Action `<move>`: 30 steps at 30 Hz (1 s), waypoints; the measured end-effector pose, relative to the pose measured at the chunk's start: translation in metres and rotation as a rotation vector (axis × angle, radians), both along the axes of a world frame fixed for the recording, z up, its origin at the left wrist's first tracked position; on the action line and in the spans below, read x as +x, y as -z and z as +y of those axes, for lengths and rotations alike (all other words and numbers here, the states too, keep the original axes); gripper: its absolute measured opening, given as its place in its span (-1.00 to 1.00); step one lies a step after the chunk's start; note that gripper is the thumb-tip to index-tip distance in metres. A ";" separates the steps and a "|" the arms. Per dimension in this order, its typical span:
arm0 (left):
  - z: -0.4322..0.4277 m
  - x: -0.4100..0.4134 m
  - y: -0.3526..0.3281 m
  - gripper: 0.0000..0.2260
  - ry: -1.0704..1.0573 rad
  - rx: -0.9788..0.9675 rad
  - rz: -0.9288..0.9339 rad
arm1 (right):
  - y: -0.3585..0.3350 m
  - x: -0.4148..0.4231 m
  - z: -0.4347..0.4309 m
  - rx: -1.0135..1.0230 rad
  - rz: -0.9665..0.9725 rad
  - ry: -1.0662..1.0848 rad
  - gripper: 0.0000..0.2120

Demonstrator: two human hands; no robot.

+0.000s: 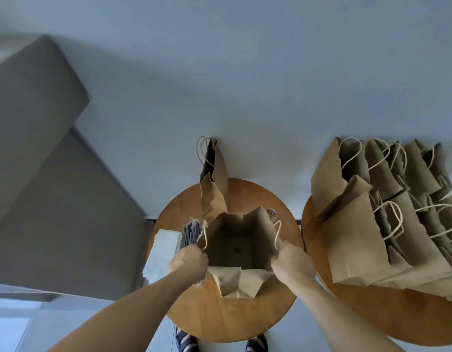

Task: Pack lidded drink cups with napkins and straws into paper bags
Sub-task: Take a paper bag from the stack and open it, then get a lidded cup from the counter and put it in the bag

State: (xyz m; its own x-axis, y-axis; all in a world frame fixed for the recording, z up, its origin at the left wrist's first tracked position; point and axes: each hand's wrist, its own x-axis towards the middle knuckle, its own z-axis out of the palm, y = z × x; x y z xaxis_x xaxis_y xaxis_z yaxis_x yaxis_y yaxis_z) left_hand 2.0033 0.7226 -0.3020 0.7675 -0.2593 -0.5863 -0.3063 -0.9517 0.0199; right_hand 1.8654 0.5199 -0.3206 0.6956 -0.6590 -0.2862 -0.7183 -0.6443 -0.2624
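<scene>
A brown paper bag [235, 240] stands open on a round wooden table [220, 318], and its inside looks empty. My left hand [188, 261] grips the bag's left rim near its string handle. My right hand [292, 262] grips the right rim. Left of the bag lies a bundle of dark straws [190, 233], beside a stack of white napkins [162, 252]. Behind the open bag, a folded paper bag [213, 184] leans upright against the wall. A cup lid [271, 213] peeks out behind the bag's right rear corner.
A second round table [372, 313] on the right carries several upright paper bags [387, 212] with string handles. A grey cabinet or sofa block [42, 161] fills the left. The wall runs behind both tables. My sandalled feet [186, 342] show under the near edge.
</scene>
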 end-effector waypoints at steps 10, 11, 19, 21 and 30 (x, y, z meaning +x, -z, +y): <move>0.008 -0.008 0.034 -0.73 -0.133 -0.405 0.187 | 0.004 0.008 0.017 0.100 0.007 -0.130 -0.81; 0.007 -0.005 0.034 -0.64 -0.092 -0.411 0.217 | 0.003 0.009 0.018 0.113 0.012 -0.142 -0.80; 0.003 0.030 0.005 -0.05 0.050 -0.555 0.341 | -0.015 0.010 0.014 0.365 0.030 -0.216 -0.34; 0.004 0.040 -0.002 0.04 0.143 -0.554 0.337 | -0.027 0.012 0.009 0.479 0.011 -0.237 -0.26; -0.012 0.078 -0.062 -0.25 0.306 -0.417 -0.239 | -0.105 0.071 0.006 0.207 -0.197 -0.371 -0.39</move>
